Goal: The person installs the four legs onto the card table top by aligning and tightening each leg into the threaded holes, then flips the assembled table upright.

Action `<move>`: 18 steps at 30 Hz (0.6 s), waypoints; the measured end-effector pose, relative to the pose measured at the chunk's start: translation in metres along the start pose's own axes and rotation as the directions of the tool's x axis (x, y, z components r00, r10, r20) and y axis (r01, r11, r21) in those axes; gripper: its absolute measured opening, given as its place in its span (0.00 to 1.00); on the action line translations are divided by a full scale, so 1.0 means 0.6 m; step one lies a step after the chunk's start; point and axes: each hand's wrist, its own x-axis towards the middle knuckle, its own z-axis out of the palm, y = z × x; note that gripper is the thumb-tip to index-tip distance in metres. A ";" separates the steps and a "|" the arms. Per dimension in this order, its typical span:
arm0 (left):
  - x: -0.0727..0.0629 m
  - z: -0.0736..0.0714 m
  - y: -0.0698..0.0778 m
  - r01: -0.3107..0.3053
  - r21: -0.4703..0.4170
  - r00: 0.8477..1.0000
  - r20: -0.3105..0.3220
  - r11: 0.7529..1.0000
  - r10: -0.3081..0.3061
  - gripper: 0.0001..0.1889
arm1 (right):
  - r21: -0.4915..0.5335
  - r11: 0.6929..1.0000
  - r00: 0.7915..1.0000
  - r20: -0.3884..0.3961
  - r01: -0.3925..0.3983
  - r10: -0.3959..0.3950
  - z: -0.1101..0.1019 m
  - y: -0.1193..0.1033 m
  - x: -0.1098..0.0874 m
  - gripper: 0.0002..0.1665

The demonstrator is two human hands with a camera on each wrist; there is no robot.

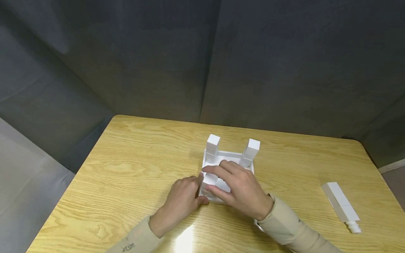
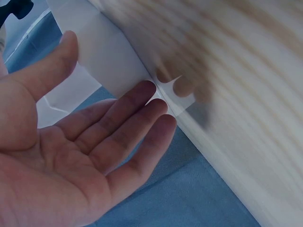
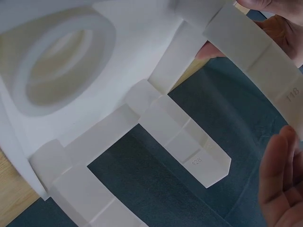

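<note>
A white square tabletop piece with a raised rim lies on the wooden table. Square white legs stand up from it: a back left leg, a back right leg and a near left leg. My right hand holds the near left leg, thumb on one side and fingers on the other. That leg bears the mark 118 in the right wrist view. Beside the left edge, my left hand rests its nearly straight fingers against the tabletop piece's side, its thumb at the near corner.
A fourth white leg lies on the wooden table to the right, its threaded peg pointing toward me. A round white socket shows on the tabletop piece in the right wrist view. Dark curtains hang behind the table.
</note>
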 end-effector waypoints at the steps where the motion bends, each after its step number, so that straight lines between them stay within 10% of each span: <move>1: 0.000 0.000 0.000 -0.003 -0.004 1.000 -0.001 1.000 0.003 0.41 | -0.003 1.000 1.000 -0.006 0.013 -0.013 0.000 0.000 0.001 0.18; 18: 0.000 0.001 0.001 0.009 0.014 1.000 -0.003 1.000 -0.009 0.42 | -0.052 0.999 1.000 0.011 0.004 -0.003 -0.003 -0.002 -0.002 0.20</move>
